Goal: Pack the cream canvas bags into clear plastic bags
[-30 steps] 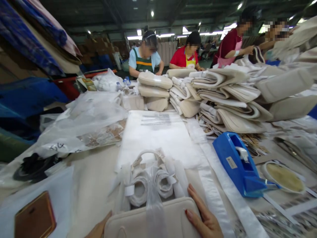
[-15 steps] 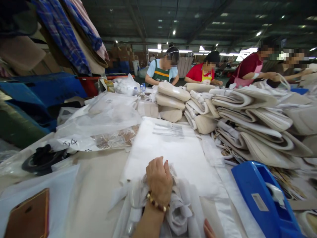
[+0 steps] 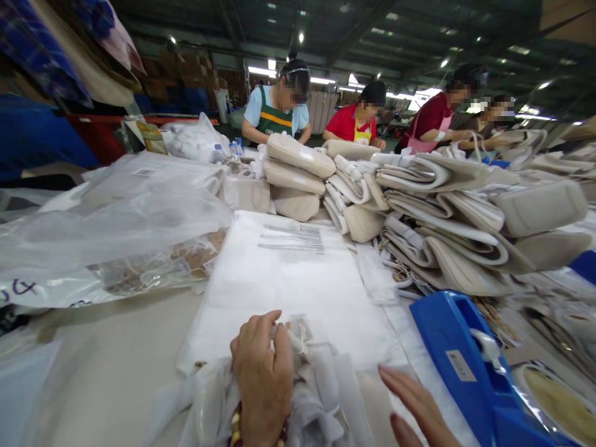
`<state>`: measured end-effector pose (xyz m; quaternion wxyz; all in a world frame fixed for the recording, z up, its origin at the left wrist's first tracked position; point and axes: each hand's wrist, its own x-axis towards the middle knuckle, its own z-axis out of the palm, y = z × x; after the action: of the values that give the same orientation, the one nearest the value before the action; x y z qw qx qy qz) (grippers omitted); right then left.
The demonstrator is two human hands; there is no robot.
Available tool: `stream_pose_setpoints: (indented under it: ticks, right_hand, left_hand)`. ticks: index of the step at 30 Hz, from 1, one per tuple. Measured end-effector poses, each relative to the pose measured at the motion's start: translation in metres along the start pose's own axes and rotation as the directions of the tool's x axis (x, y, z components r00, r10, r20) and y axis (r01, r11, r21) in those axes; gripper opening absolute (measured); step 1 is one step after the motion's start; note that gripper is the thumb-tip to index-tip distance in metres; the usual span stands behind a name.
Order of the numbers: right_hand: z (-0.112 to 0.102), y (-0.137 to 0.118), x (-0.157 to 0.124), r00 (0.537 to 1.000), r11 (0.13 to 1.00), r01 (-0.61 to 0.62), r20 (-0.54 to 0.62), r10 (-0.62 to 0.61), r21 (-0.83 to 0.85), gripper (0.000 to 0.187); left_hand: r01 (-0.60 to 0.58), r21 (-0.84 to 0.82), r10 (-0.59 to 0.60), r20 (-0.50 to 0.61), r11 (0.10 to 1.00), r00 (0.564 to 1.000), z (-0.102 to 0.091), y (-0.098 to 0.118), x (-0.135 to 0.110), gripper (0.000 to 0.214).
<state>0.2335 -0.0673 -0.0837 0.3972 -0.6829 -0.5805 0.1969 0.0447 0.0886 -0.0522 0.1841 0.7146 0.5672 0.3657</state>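
My left hand (image 3: 263,363), wearing a beaded bracelet, is pressed down with curled fingers on a crumpled bundle in thin white wrapping (image 3: 321,391). The palm side of that hand is hidden. Just beyond its thumb, a small clear packet with a white string (image 3: 300,329) lies on the bundle. At the lower right my right hand (image 3: 419,406) hovers beside the bundle, its fingers stretched and apart, holding nothing. Under and past the bundle lies a flat stack of white plastic bags (image 3: 288,279) with printed lines and a barcode at its far end.
A blue tape dispenser (image 3: 470,366) stands to the right. Folded beige bags (image 3: 442,230) are piled behind it, with wrapped beige pieces (image 3: 298,161) farther back. Clear plastic sheeting (image 3: 116,211) covers the left side. Several co-workers (image 3: 279,105) work across the table.
The view has turned right and the phone has left it. My right hand has come further into view with its fingers spread. My left hand stays on the bundle.
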Motion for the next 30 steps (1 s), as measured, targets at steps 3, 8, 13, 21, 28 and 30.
stream_pose_setpoints:
  ticks: [3, 8, 13, 21, 28, 30]
  right_hand:
    - [-0.005, -0.027, 0.068, 0.962, 0.967, 0.235, 0.115, -0.246, 0.102, 0.031]
    - [0.024, -0.045, 0.155, 0.674, 0.903, 0.250, 0.607, -0.421, 0.349, 0.026]
    - [0.039, -0.044, 0.162, 0.521, 0.842, 0.011, 0.716, -0.465, 0.539, 0.037]
    - [0.043, -0.032, 0.151, 0.726, 0.882, 0.239, 0.529, -0.440, 0.405, 0.024]
    - [0.039, -0.029, 0.142, 0.788, 0.920, 0.313, 0.476, -0.391, 0.237, 0.014]
    - [0.039, -0.029, 0.142, 0.800, 0.924, 0.318, 0.464, -0.382, 0.212, 0.015]
  left_hand:
    - [0.050, -0.105, -0.051, -0.004, 0.993, 0.999, -0.002, -0.002, 0.001, 0.030]
    - [0.042, -0.130, -0.040, 0.016, 0.991, 0.999, 0.000, -0.007, 0.001, 0.029]
    - [-0.044, -0.059, 0.041, -0.048, 0.997, 0.998, 0.000, -0.010, -0.003, 0.023]
    - [-0.204, 0.029, 0.201, 0.081, 0.979, 0.976, -0.006, -0.010, -0.002, 0.032]
    - [-0.410, 0.117, 0.392, 0.148, 0.905, 0.908, -0.005, -0.010, -0.001, 0.032]
    - [-0.452, 0.094, 0.434, 0.166, 0.887, 0.886, -0.006, -0.010, 0.000, 0.031]
